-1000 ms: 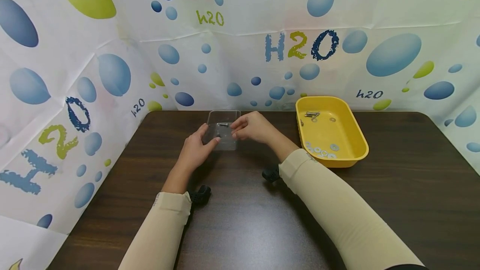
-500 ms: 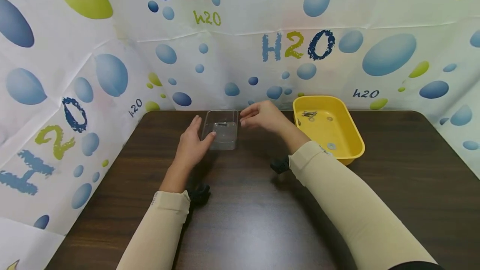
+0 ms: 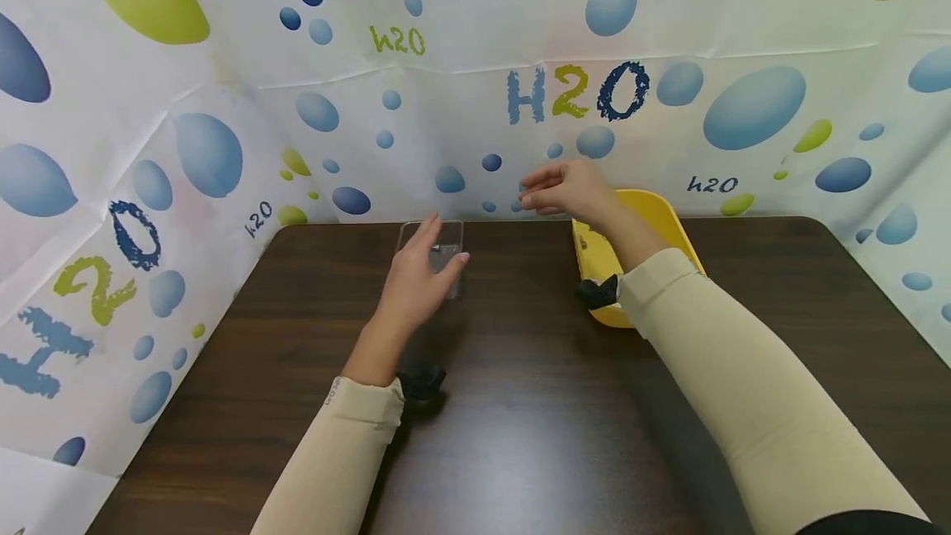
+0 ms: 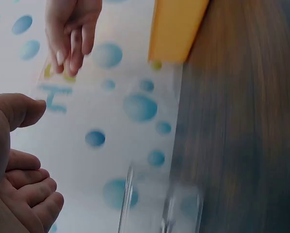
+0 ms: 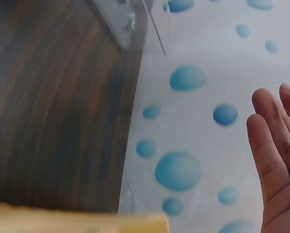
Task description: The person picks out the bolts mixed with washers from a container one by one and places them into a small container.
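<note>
A small clear plastic box lies at the back of the table, with a small metal piece in it. My left hand hovers in front of the box with thumb and fingers spread, overlapping part of it in the head view. Raised at the left back of the yellow tray is my right hand. Its fingers are nearly straight and hold nothing visible. The right forearm hides most of the tray's inside.
The dark wooden table ends at the back against a white sheet printed with drops. Black wrist cameras jut from both sleeves, the right one overlapping the tray's left side.
My right hand has moved from the clear box, up and right toward the yellow tray. The left hand has come away from the box's left side and shifted slightly right.
</note>
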Tool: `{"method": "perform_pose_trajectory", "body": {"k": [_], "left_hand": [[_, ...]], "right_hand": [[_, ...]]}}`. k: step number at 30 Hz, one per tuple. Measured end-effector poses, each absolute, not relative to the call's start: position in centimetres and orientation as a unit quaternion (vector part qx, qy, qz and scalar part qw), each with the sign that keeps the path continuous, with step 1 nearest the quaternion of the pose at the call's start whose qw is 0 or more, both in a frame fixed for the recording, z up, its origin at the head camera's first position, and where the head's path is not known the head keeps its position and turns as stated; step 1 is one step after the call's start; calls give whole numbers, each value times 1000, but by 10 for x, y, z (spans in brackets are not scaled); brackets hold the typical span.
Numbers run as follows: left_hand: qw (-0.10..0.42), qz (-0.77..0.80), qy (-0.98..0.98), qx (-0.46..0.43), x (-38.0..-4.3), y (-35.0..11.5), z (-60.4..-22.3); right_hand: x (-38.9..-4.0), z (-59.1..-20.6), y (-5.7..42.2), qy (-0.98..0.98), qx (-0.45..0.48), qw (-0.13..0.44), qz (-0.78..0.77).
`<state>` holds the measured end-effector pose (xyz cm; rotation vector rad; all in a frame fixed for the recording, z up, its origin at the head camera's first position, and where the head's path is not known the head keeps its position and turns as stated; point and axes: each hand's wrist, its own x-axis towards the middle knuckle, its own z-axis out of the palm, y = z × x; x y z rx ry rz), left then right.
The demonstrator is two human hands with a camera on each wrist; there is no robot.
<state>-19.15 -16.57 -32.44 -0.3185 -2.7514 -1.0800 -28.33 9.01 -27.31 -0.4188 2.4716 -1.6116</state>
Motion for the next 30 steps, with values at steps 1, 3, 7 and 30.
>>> {"method": "perform_pose_trajectory", "body": {"k": [1,3,7,30], "left_hand": [[82,-364,-921,-113,-192,-159,-324],[75,-367,-919,-123,-192,-146,-324],[60,-374,-915,-142,-194,-121,-327],[-34,-278,-916,-288,-176,-23,-356]], "right_hand": [[-284,-272,95,828,-136,75,-538],[-287,-272,106,832,-126,68,-537],[-292,-277,127,835,-96,72,-536],[-309,-318,179,882,-4,157,-445]]}}
